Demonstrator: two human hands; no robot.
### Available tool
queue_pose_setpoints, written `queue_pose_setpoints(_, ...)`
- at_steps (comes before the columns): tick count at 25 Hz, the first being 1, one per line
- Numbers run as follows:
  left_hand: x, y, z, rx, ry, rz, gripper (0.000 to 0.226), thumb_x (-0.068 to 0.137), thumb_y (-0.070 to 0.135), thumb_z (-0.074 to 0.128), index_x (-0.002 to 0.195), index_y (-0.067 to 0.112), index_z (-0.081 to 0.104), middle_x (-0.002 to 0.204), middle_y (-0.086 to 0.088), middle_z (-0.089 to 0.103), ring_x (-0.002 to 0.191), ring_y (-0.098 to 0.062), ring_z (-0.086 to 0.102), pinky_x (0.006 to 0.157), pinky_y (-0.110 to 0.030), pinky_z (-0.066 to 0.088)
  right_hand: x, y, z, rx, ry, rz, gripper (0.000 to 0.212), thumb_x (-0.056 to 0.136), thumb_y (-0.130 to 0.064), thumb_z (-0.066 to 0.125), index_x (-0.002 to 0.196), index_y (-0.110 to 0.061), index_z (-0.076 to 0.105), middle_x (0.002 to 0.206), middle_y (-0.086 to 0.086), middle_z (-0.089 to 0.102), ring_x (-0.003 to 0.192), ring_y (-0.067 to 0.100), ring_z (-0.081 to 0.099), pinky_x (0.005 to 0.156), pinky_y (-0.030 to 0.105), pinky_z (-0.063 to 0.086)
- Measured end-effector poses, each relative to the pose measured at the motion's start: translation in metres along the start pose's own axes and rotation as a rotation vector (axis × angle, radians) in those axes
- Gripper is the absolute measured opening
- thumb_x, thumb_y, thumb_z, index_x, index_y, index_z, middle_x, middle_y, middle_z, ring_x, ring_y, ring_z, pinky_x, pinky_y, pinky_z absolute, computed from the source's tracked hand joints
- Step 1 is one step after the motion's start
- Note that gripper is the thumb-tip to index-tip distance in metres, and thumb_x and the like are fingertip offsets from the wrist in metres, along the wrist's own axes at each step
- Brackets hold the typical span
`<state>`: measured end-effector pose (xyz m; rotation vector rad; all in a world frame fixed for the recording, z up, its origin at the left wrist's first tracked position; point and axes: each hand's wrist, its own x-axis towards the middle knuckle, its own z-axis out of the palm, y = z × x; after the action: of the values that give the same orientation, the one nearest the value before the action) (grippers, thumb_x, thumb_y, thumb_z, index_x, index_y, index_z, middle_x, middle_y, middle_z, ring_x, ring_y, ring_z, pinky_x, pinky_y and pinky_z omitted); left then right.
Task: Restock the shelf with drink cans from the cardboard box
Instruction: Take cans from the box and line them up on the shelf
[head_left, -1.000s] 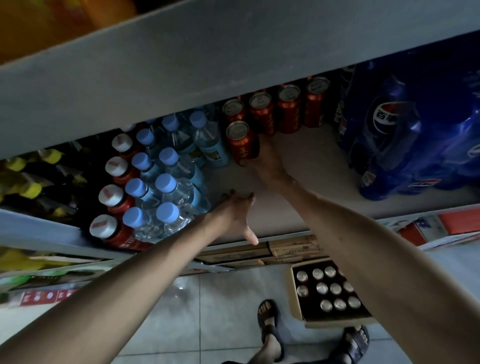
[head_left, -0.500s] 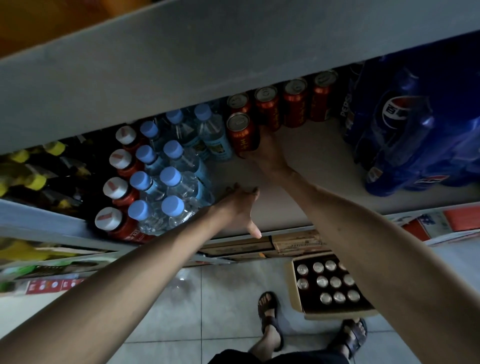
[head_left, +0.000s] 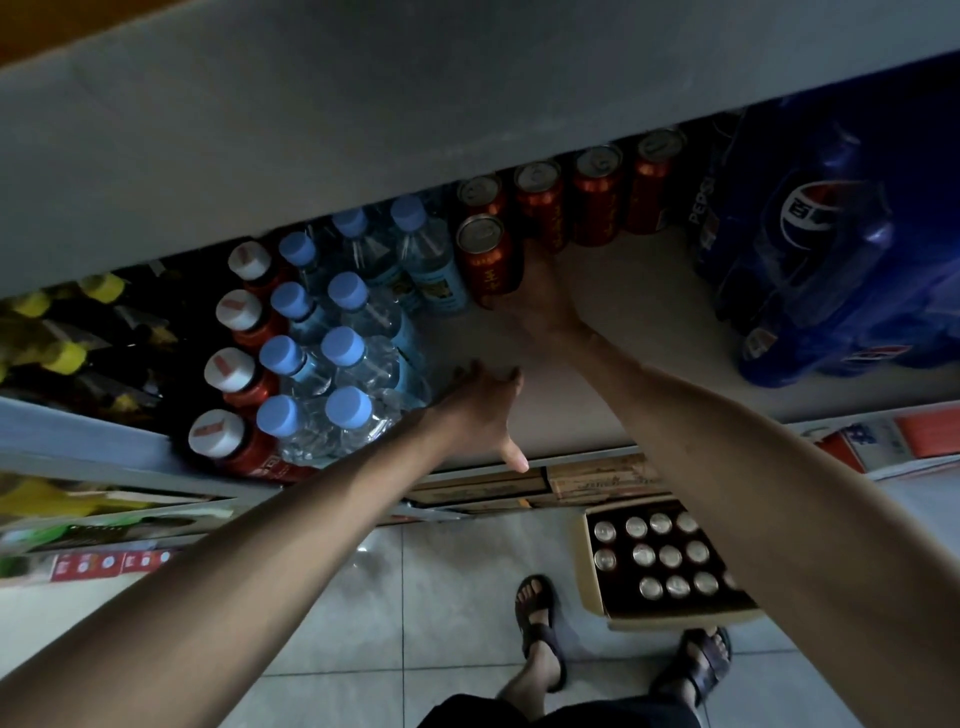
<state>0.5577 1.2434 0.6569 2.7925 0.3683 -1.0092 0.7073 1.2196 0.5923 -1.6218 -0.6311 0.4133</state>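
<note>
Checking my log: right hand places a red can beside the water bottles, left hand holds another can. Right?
No. The head view shows the left hand empty, open over the pale shelf board; the right hand grips the red metal drink can.

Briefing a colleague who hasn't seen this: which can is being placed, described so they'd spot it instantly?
On the pale shelf, between the blue-capped water bottles and the blue Pepsi pack, red cans line the back. The front red can stands alone ahead of that row's left end, held by the right hand.
</note>
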Motion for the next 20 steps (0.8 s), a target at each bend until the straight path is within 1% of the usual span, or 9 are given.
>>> queue_pose_setpoints(2,-0.001,0.001,0.000,0.014,0.005,0.007,0.124,0.063,0.055,0.082,0.154,0.005,0.013,0.146,-0.030,0.038,0.138,-0.046,0.028,0.114,-0.048,0.029,0.004,0.002,-0.001,-0.042,-0.007,0.011,0.080,0.071,-0.015,0.087,0.138,-0.001,0.046,0.142,0.017,0.051,0.134,0.029,0.047,0.108,0.048,0.040)
queue_pose_setpoints(5,-0.002,0.001,-0.002,0.022,0.029,0.023,0.121,0.061,0.055,0.083,0.151,0.002,0.021,0.142,-0.027,0.044,0.131,-0.043,0.038,0.110,-0.047,0.035,0.007,0.002,-0.002,-0.128,-0.032,0.055,0.075,0.073,-0.013,0.085,0.138,-0.002,0.047,0.139,0.014,0.054,0.132,0.026,0.049,0.107,0.041,0.042)
queue_pose_setpoints(9,0.002,0.006,-0.003,0.068,0.015,-0.004,0.120,0.062,0.055,0.083,0.150,0.002,0.022,0.143,-0.024,0.044,0.132,-0.042,0.039,0.109,-0.047,0.036,-0.018,-0.015,-0.012,0.001,0.016,0.152,0.045,0.097,-0.008,0.056,0.140,-0.001,0.044,0.139,0.015,0.053,0.126,0.029,0.052,0.100,0.036,0.048)
queue_pose_setpoints(11,0.002,0.009,-0.004,0.080,-0.064,-0.047,0.120,0.068,0.051,0.082,0.153,0.003,0.012,0.154,-0.025,0.027,0.141,-0.044,0.025,0.115,-0.049,0.030,-0.056,-0.024,-0.031,-0.083,0.007,0.190,0.044,0.089,0.001,0.060,0.130,-0.009,0.049,0.118,0.005,0.058,0.103,0.020,0.059,0.080,0.024,0.052)
queue_pose_setpoints(13,-0.004,0.015,-0.003,0.065,-0.103,-0.065,0.114,0.074,0.046,0.079,0.154,0.004,0.009,0.156,-0.028,0.020,0.144,-0.043,0.021,0.116,-0.049,0.027,-0.103,-0.035,-0.058,-0.291,-0.020,0.173,0.039,0.085,-0.003,0.059,0.120,-0.020,0.054,0.093,-0.006,0.063,0.079,0.008,0.060,0.062,0.021,0.047)
queue_pose_setpoints(15,-0.017,0.028,0.001,0.019,0.018,-0.004,0.096,0.078,0.039,0.077,0.150,0.006,0.023,0.151,-0.027,0.031,0.138,-0.040,0.033,0.112,-0.046,0.034,-0.148,-0.045,-0.078,-0.496,-0.093,0.128,0.037,0.084,-0.007,0.059,0.118,-0.020,0.056,0.082,-0.007,0.066,0.070,0.008,0.064,0.058,0.022,0.047)
queue_pose_setpoints(17,-0.033,0.050,0.016,-0.044,0.315,0.127,0.073,0.082,0.032,0.073,0.143,0.011,0.039,0.148,-0.020,0.037,0.132,-0.036,0.042,0.104,-0.041,0.041,-0.191,-0.045,-0.096,-0.590,-0.153,0.135,0.035,0.083,-0.006,0.063,0.115,-0.018,0.058,0.083,-0.005,0.069,0.070,0.012,0.066,0.060,0.023,0.050)
queue_pose_setpoints(19,-0.044,0.081,0.035,-0.143,0.598,0.283,0.044,0.082,0.026,0.070,0.123,0.016,0.056,0.132,-0.009,0.050,0.115,-0.027,0.052,0.086,-0.035,0.048,-0.232,-0.033,-0.112,-0.640,-0.148,0.200,0.030,0.083,-0.008,0.068,0.112,-0.016,0.062,0.086,-0.004,0.068,0.074,0.014,0.066,0.059,0.014,0.045)
queue_pose_setpoints(20,-0.044,0.098,0.050,-0.207,0.622,0.334,0.031,0.082,0.025,0.068,0.111,0.017,0.060,0.119,-0.005,0.055,0.105,-0.022,0.055,0.078,-0.033,0.049,-0.255,-0.018,-0.122,-0.654,-0.144,0.238,0.028,0.082,-0.009,0.069,0.110,-0.013,0.063,0.085,-0.004,0.066,0.074,0.017,0.065,0.056,0.008,0.039)
